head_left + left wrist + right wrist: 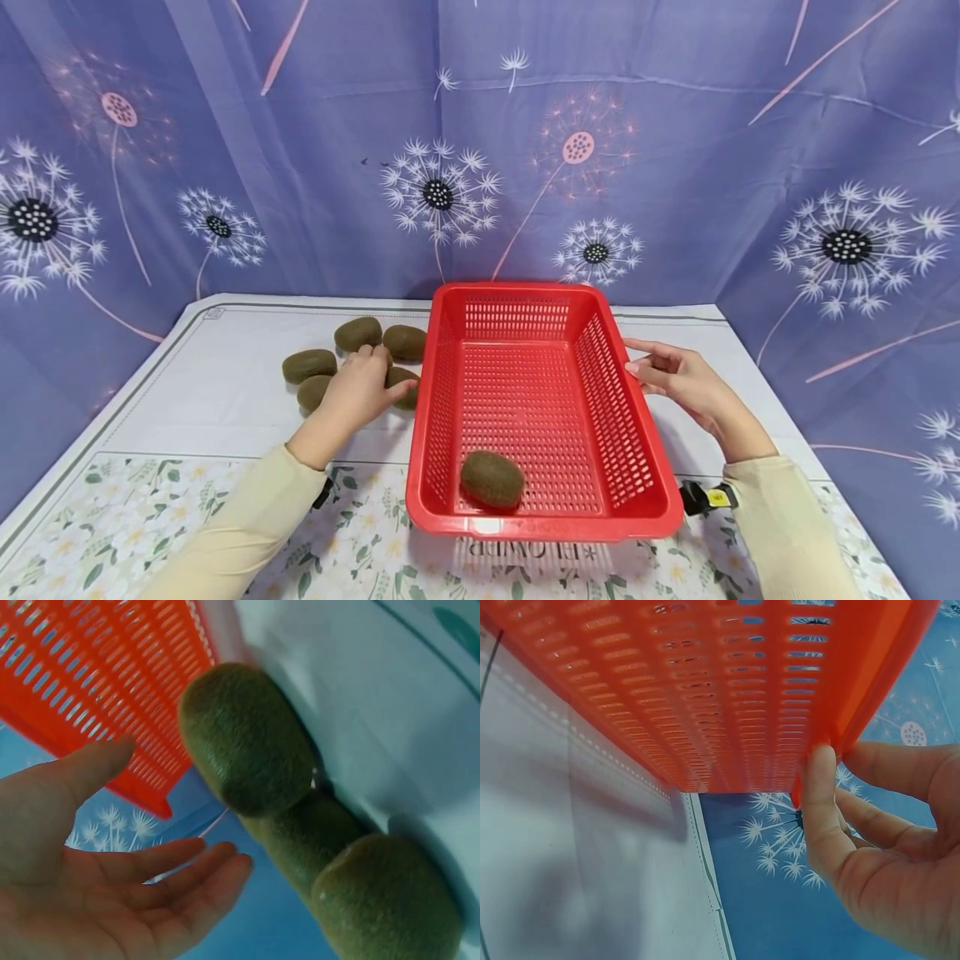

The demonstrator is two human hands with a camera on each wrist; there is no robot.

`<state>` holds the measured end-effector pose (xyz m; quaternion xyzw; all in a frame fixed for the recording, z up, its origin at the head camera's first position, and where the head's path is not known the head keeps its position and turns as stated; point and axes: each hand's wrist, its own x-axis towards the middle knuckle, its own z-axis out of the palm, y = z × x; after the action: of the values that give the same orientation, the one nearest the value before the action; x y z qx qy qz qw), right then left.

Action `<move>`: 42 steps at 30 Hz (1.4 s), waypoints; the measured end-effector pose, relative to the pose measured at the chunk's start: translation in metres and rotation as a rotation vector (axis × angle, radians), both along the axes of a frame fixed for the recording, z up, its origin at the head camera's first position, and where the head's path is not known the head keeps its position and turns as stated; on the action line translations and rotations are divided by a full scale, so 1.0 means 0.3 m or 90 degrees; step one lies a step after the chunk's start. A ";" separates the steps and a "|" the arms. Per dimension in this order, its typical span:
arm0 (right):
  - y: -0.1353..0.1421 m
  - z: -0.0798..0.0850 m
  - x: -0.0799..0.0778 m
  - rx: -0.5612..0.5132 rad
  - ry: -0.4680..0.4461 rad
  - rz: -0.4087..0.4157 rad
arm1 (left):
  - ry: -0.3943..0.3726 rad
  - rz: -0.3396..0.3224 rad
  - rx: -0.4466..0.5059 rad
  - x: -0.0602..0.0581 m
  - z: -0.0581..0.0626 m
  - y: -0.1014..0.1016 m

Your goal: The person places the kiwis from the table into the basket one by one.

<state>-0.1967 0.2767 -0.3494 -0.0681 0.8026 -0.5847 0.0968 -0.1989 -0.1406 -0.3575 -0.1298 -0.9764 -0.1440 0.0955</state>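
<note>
Several brown kiwis [309,367] lie in a loose cluster on the table, left of a red plastic basket [543,527]. My left hand [362,385] reaches over the cluster, hiding part of it. In the left wrist view its fingers [202,889] are spread and loosely bent, with nothing between them, beside a kiwi [247,739]. One kiwi [492,480] lies inside the basket at the near left corner. At the basket's right side, my right hand [686,385] pinches the rim between thumb and fingers, as the right wrist view [900,832] shows.
A white table mat [225,375] with a floral near part [360,542] lies beneath everything. Purple dandelion-print cloth [510,108] hangs behind and at both sides. A black strap with a yellow label [716,497] is at the right wrist.
</note>
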 end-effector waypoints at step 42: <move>-0.009 0.009 0.004 -0.013 -0.021 -0.004 | -0.017 0.100 -0.058 -0.018 -0.094 0.067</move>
<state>-0.1955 0.2741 -0.3467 -0.0568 0.7952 -0.5940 0.1077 -0.2043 -0.1206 -0.3857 -0.0553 -0.9903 -0.0935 0.0871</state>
